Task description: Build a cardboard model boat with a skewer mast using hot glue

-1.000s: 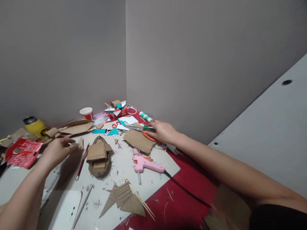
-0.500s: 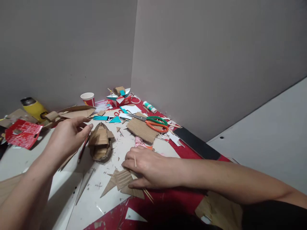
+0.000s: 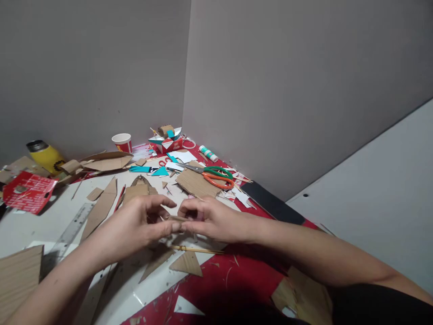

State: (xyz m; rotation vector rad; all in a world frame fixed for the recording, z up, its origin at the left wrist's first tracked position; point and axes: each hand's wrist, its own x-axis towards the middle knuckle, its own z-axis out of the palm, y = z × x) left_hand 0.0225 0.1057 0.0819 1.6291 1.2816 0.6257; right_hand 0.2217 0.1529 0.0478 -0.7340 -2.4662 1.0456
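Note:
My left hand (image 3: 144, 221) and my right hand (image 3: 218, 221) meet above the table, fingertips closed on the edges of a small piece of cardboard (image 3: 176, 218). Fingers cover much of that piece. Just below my hands lie thin wooden sticks (image 3: 203, 250) and a pointed cardboard scrap (image 3: 188, 263). Behind my left hand stands a small cardboard boat (image 3: 135, 190), its near part hidden by that hand. Scissors (image 3: 218, 177) with green and orange handles rest on a cardboard sheet (image 3: 192, 183) beyond my right hand.
A clear ruler (image 3: 72, 225), a long cardboard strip (image 3: 101, 203) and a pencil (image 3: 120, 197) lie left. Farther back are a yellow bottle (image 3: 47, 158), paper cup (image 3: 122, 142), red paper boat (image 3: 169, 143) and glue stick (image 3: 208, 153). A dark flat slab (image 3: 270, 201) lies right.
My right hand has lifted a cardboard piece off the table, leaving the sticks lying there. My left hand has moved right and closed on the piece too.

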